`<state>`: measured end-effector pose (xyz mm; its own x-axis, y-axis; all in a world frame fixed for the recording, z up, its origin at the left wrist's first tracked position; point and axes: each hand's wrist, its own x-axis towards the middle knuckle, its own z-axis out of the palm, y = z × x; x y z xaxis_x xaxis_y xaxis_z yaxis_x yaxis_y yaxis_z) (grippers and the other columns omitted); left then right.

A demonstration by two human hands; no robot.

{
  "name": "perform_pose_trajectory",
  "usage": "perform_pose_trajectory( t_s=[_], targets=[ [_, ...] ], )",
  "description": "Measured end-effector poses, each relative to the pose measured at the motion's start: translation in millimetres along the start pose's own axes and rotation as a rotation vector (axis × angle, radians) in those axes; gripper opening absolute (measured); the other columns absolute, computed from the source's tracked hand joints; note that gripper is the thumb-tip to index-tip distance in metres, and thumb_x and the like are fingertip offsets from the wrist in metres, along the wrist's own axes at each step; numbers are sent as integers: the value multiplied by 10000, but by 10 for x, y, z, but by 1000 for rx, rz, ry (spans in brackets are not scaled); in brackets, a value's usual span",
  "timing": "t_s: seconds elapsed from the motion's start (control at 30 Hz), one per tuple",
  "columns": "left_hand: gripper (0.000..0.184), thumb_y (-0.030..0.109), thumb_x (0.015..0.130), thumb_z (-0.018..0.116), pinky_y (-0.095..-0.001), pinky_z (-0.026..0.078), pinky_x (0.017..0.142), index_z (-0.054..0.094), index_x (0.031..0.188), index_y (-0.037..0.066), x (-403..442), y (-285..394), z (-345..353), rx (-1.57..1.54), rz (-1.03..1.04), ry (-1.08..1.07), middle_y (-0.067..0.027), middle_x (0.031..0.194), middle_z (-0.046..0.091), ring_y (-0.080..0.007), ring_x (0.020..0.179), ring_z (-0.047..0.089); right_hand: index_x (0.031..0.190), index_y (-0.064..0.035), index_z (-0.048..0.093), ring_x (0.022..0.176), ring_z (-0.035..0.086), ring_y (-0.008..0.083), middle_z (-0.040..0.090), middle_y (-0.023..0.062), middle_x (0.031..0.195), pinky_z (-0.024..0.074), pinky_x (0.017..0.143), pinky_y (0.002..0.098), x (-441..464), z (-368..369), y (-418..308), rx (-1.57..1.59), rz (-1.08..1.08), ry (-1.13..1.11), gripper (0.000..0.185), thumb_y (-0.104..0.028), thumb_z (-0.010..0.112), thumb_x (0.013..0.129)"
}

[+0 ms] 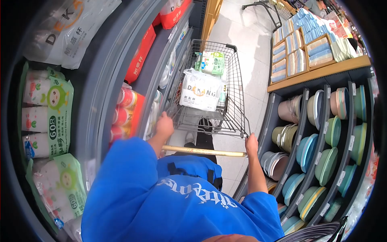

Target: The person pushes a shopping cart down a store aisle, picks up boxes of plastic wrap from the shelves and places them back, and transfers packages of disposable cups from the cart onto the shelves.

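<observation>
A wire shopping cart (238,80) stands in front of me, its yellowish push bar (203,151) running close to my body. My right hand (252,144) is closed around the frame at the cart's near right corner. At the near left corner, my left hand (164,124) is closed on the frame too, beside the shelf; its fingertips are partly hidden. Inside the basket lies a white plastic pack of cups (201,90) lettered DEKANG. Behind it sits a green-and-white pack (213,62) marked 60.
Shelves on the left hold green-and-white packs (48,113), a large white cup pack (68,30) and red packs (140,54). On the right, a rack (306,94) carries stacked bowls (307,147), with folded blue and beige goods (296,42) above. Tiled floor (252,52) stretches ahead toward another cart (264,6).
</observation>
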<state>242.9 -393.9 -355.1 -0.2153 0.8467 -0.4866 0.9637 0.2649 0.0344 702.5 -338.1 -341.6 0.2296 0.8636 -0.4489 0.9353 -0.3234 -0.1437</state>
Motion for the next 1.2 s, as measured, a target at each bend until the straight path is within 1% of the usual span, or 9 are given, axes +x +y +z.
perform_pose_trajectory(
  t_s=[0.07, 0.17, 0.27, 0.43, 0.63, 0.73, 0.97, 1.07, 1.2],
  targets=[
    [375, 154, 792, 709, -406, 555, 908, 663, 1095, -63, 80, 25, -37, 8, 8, -8, -223, 1249, 476, -370, 1057, 617, 1079, 52, 556, 1019, 645, 491, 677, 311, 1013, 530, 866, 548, 69, -43, 3, -4, -38, 1, 299, -152, 668, 892],
    [358, 156, 797, 695, -400, 564, 887, 669, 1080, -61, 228, 54, -56, 13, 10, 20, -230, 1247, 475, -368, 1049, 619, 1064, 48, 552, 1020, 643, 492, 677, 308, 1012, 528, 865, 552, 147, -184, -148, 6, 0, -5, 289, -150, 674, 892],
    [350, 156, 800, 683, -394, 566, 877, 674, 1076, -59, 316, 112, -184, 34, 5, 11, -229, 1246, 479, -370, 1039, 623, 1045, 42, 549, 1015, 645, 489, 676, 303, 1013, 528, 865, 552, 277, -185, -95, 17, -80, 17, 273, -146, 678, 894],
    [323, 138, 805, 684, -390, 554, 895, 699, 1070, -45, 503, 207, -378, 29, -13, -9, -214, 1283, 487, -359, 1051, 617, 1039, 39, 554, 1022, 645, 483, 678, 293, 1017, 529, 864, 544, 517, -271, -210, 6, -8, -3, 264, -143, 681, 895],
    [337, 130, 805, 688, -385, 538, 927, 701, 1091, -46, 686, 311, -436, 21, -43, -15, -222, 1328, 475, -360, 1078, 611, 1050, 47, 566, 1040, 645, 479, 676, 298, 1046, 528, 869, 543, 689, -396, -275, 9, -33, -11, 271, -143, 682, 895],
    [358, 135, 796, 697, -383, 538, 932, 694, 1100, -52, 683, 297, -401, 27, -38, -43, -223, 1322, 471, -360, 1080, 611, 1043, 59, 558, 961, 660, 490, 679, 309, 970, 526, 822, 556, 690, -381, -263, 0, -43, 9, 206, -106, 567, 919],
    [361, 146, 780, 710, -382, 548, 912, 694, 1075, -62, 692, 282, -459, 47, -23, -33, -215, 1260, 483, -354, 1064, 616, 997, 55, 566, 913, 670, 487, 683, 306, 919, 530, 787, 557, 663, -376, -276, 12, -47, 2, 194, -111, 599, 902],
    [349, 142, 782, 707, -386, 545, 914, 698, 1065, -62, 639, 305, -536, 32, -16, -35, -214, 1248, 488, -353, 1060, 617, 1039, 46, 578, 1030, 647, 482, 683, 304, 1001, 528, 866, 544, 649, -442, -331, 18, 7, -53, 270, -157, 684, 896],
    [326, 138, 797, 691, -388, 540, 921, 703, 1061, -53, 703, 216, -333, 48, 0, 5, -214, 1250, 493, -349, 1053, 618, 1010, 49, 573, 938, 677, 469, 685, 302, 953, 546, 797, 538, 757, -269, -169, 15, -33, -13, 230, -136, 646, 896]
  ],
)
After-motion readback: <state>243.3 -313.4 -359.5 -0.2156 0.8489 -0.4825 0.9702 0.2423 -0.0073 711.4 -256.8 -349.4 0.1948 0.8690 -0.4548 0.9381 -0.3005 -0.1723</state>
